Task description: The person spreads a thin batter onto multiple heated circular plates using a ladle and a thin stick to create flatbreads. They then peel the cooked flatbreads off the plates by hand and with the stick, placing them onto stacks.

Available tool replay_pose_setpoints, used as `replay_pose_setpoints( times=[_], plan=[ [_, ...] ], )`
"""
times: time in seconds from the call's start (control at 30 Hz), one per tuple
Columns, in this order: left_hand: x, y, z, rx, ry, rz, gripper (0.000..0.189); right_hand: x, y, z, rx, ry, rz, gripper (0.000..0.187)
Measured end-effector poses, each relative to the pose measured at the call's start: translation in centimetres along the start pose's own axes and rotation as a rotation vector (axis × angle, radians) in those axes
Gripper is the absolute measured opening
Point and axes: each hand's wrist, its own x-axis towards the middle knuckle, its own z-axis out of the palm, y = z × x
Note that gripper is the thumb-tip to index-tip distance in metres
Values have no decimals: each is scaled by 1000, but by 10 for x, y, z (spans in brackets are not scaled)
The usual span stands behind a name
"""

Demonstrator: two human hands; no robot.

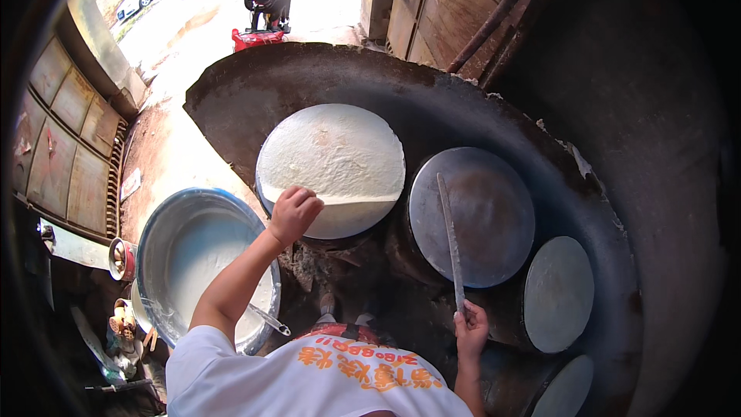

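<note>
A thin round sheet of pale batter or flatbread [336, 150] covers most of the left round griddle. My left hand [296, 214] is over its near side, fingertips pinched together at a straight edge that runs across the sheet. Whether that edge is lifted or folded I cannot tell. My right hand [472, 327] grips one end of a long, narrow flat blade [450, 231], coated with pale residue. The blade reaches over the second round griddle [498, 202], whose dark grey surface shows a brownish middle. What the blade is made of is unclear.
A large blue tub [145, 243] of whitish batter, with a ladle [269, 319] in it, stands at my left. Two more griddles [558, 295] curve round to my right. A curved metal shield [278, 72] rises behind them. Beyond stand a scooter [263, 11] and metal doors [69, 127].
</note>
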Motion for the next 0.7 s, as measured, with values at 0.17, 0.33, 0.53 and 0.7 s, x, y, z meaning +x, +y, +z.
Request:
replay_pose_setpoints(
  times=[0.17,0.33,0.53,0.7],
  plan=[
    [53,-15,-14,6,133,-60,9,0,-8,9,89,-4,99,30],
    [106,-52,-39,19,246,-99,9,19,-34,22,129,14,117,32],
    [153,-23,-90,128,224,55,8,109,-37,95,169,-217,181,16],
    [72,21,-62,26,61,175,13,195,-88,200,528,-299,184,40]
  ],
)
